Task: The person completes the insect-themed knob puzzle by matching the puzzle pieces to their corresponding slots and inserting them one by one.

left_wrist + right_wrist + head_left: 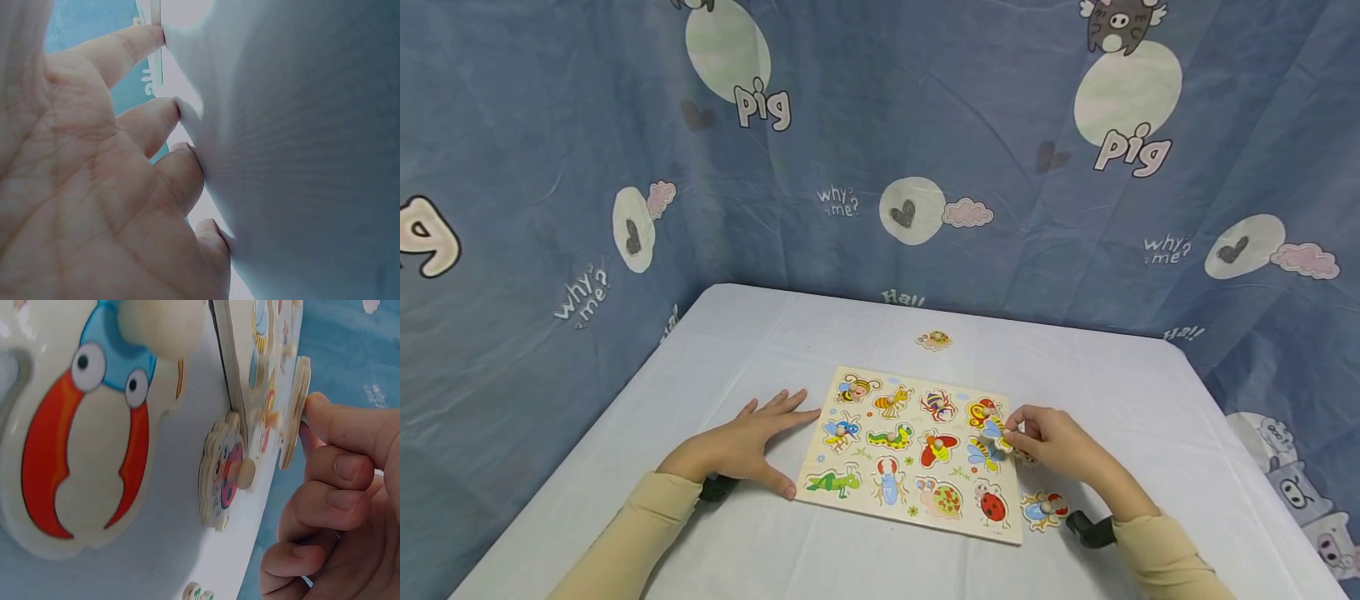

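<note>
A wooden insect puzzle board (1011, 518) lies on the white-covered table. My left hand (741, 446) has its fingers spread, thumb and index finger at the board's left edge; in the left wrist view its fingertips (153, 37) touch the pale surface. Over the board's right side, my right hand (1060, 446) pinches a blue-winged insect puzzle piece (994, 431) between thumb and fingers. That piece appears nearly edge-on in the right wrist view (296, 412). Below it on the board is a picture of a blue-winged yellow striped insect (984, 454).
Right of the board lies a stag beetle piece (1043, 510). A ladybug piece (215, 478) with a knob lies by the board's edge, partly hidden by my right hand in the head view. Behind the board sits a snail-like piece (935, 340). Blue printed curtains (850, 142) stand around the table.
</note>
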{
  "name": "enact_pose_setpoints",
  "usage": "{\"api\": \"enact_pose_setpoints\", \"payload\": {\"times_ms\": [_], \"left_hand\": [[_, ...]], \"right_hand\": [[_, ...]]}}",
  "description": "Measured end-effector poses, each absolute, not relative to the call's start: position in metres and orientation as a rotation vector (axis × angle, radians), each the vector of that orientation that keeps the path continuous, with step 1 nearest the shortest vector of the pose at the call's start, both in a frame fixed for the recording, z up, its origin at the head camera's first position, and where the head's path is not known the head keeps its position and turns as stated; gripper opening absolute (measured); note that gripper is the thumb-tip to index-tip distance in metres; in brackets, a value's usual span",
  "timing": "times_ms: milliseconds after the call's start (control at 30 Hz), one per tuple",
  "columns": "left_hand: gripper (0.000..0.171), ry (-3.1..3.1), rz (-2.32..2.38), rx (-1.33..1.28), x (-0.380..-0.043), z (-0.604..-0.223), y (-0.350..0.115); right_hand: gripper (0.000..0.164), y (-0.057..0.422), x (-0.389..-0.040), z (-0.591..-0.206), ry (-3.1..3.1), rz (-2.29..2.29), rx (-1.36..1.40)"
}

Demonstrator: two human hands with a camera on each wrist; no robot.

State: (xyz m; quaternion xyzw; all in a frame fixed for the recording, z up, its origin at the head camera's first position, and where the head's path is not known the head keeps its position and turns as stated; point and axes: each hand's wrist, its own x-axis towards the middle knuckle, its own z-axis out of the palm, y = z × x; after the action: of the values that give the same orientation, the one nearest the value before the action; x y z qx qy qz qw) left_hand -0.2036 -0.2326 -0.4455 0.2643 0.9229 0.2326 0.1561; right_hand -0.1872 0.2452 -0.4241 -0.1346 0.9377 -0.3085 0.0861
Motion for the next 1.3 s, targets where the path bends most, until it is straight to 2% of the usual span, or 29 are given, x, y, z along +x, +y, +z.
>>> {"api": "enact_pose_setpoints", "payload": {"times_ms": [733,1300], "left_hand": [[0.118,2.648,0.667,0.781,-0.203,-0.445,-0.234],[0.118,2.650,0.665,0.777,-0.202,-0.445,-0.233]], "right_hand": [[0.005,0.235,-0.183,-0.434,2.781,-0.854,-0.573],[0.008,0.230,-0.181,-0.434,2.753,-0.825,-0.595]]}}
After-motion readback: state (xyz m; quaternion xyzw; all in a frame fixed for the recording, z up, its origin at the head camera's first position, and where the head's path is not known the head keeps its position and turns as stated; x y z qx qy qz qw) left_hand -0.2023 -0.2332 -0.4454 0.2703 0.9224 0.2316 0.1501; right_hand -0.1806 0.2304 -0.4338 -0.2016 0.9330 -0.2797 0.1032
